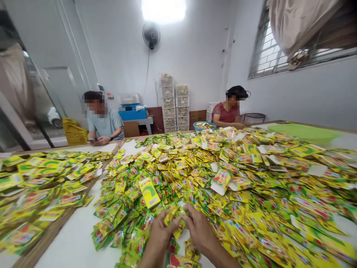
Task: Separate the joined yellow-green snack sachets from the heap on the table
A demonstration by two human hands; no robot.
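My left hand (158, 232) and my right hand (198, 230) meet at the bottom centre, both closed on a small bunch of yellow-green sachets (175, 219). They hover over a big heap of the same sachets (223, 178) that covers the white table (75, 238). A flat yellow packet (149, 192) lies on the heap just beyond my left hand.
A second table on the left holds flat yellow packets (39, 186). Two people sit at the far side, one (103, 123) with a phone, one (230, 109) beside a blue basket (204, 125). A green tray (305, 133) sits far right. Stacked crates (175, 104) line the back wall.
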